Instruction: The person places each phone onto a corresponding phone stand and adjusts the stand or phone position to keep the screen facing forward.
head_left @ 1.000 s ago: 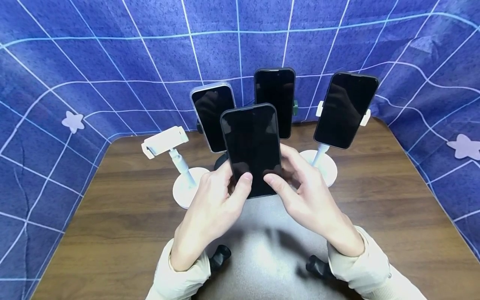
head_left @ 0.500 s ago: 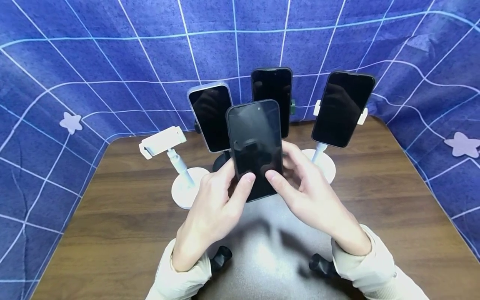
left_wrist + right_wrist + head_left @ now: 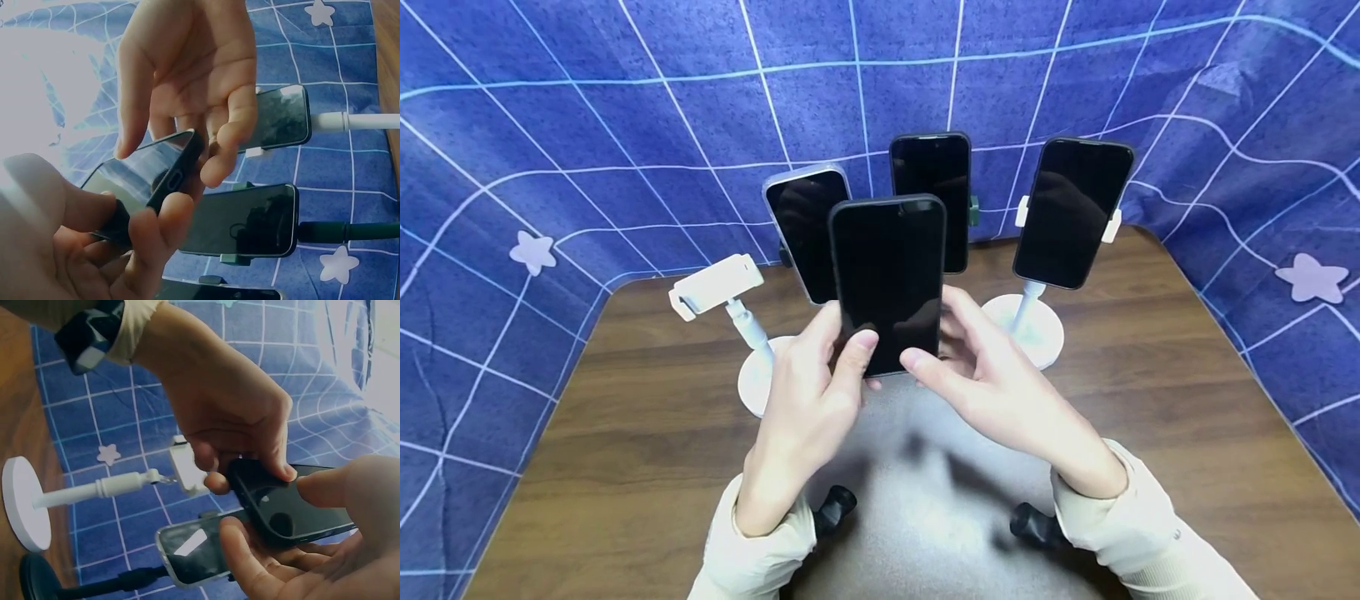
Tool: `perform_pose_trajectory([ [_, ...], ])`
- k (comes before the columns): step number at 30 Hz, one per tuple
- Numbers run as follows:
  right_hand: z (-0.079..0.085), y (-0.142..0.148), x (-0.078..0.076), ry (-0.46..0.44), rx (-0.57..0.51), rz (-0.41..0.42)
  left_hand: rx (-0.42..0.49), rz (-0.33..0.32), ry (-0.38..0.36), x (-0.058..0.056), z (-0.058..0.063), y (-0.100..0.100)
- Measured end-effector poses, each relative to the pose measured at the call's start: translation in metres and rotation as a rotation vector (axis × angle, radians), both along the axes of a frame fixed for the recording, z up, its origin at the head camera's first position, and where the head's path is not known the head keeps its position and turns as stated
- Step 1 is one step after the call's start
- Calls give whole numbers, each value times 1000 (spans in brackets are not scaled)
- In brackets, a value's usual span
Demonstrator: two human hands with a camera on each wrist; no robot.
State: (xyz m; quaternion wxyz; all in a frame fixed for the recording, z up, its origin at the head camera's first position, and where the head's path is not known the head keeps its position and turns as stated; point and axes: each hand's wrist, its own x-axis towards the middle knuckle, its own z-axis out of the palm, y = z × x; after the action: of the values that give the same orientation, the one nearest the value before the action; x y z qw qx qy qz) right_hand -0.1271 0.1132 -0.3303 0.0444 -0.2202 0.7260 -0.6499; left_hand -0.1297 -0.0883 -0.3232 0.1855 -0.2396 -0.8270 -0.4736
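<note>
A black smartphone (image 3: 889, 283) is held upright over the table's middle, its dark screen toward me. My left hand (image 3: 812, 408) grips its lower left side, thumb on the screen and fingers behind. At the lower right side is my right hand (image 3: 1000, 383), with its thumb tip by the bottom corner in the head view. The right wrist view shows the right thumb (image 3: 322, 487) over the screen and fingers under the phone. In the left wrist view the bottom edge with the charging port (image 3: 175, 180) faces the camera.
Behind stand three phones on stands: one in a clear case (image 3: 805, 221), a black one (image 3: 934, 158) with a green clamp, another black one (image 3: 1072, 212) on a white stand. At left a white phone stand (image 3: 717, 283) shows its bare clamp. A blue gridded cloth (image 3: 700, 125) backs the table.
The held phone has risen slightly and shifted left, and its tilt has changed so the grey screen reflection is gone. The right thumb has moved toward the phone's bottom corner. The head view has shifted slightly.
</note>
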Motion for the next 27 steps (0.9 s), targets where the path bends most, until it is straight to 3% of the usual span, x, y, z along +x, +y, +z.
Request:
perform_pose_trajectory([
  [8,1,-4,3,21,-10,10,156,-39,-80,1,0,2],
  [15,2,-3,3,137,-29,-61,231,-100,-87,0,-1,4],
  [21,2,-2,4,151,-67,-77,216,-117,-85,0,1,3],
  [27,1,-2,3,115,-96,-87,166,-37,-42,0,3,-1],
])
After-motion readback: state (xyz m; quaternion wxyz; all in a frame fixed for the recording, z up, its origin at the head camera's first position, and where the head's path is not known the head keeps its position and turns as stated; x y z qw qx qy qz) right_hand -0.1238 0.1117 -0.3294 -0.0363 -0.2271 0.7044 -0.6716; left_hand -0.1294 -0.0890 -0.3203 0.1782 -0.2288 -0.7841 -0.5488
